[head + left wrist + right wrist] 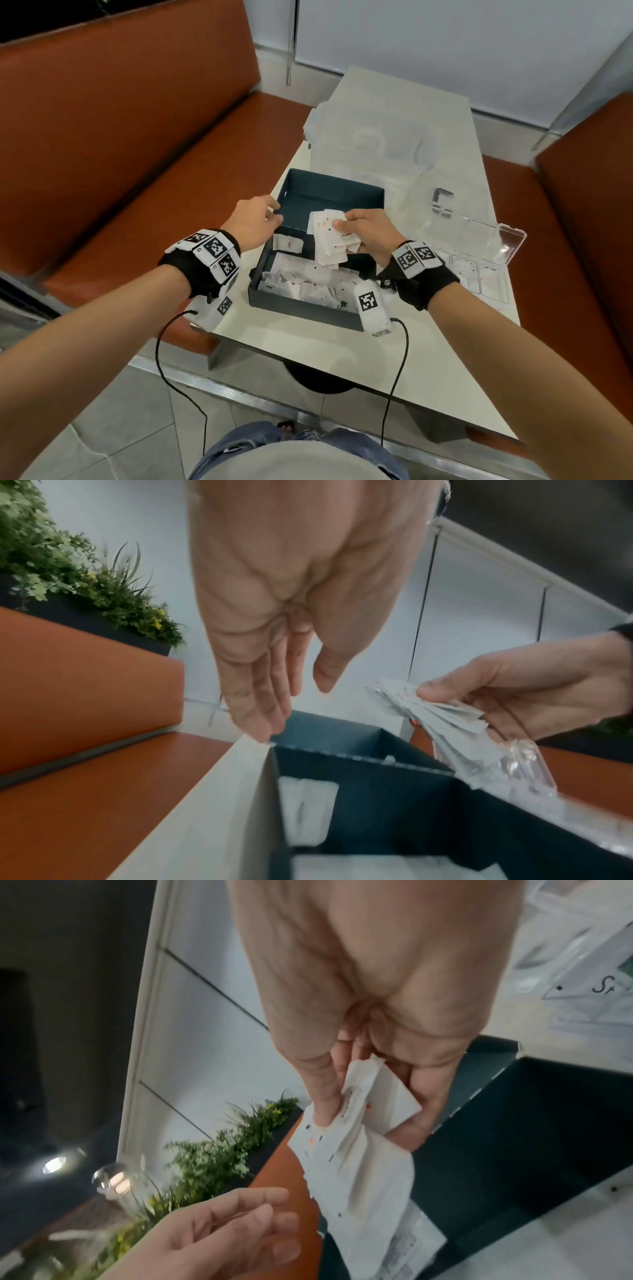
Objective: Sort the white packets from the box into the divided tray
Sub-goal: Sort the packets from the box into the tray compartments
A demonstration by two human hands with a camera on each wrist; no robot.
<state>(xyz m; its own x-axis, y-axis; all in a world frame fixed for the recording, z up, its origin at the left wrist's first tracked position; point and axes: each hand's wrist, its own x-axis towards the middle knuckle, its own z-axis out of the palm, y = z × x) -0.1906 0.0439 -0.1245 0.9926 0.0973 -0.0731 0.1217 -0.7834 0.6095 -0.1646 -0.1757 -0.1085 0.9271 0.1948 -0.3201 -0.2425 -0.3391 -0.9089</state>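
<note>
The right hand [364, 236] pinches a fanned stack of packets [329, 240] above the box [301, 308] on the table [455, 394]. The left hand [255, 222] hovers empty, fingers relaxed, at the box's far left corner. More packets lie in the box; the tray [496, 274] sits right.

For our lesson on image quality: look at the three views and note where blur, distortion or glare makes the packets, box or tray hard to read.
Head view: wide-angle bending at the edges; the clear tray nearly vanishes against the pale table. Left wrist view: the left hand looms large, the box is soft, and the packets look grey. Right wrist view: the right hand grips the packets, whose print is smeared; lamp glare at lower left.
</note>
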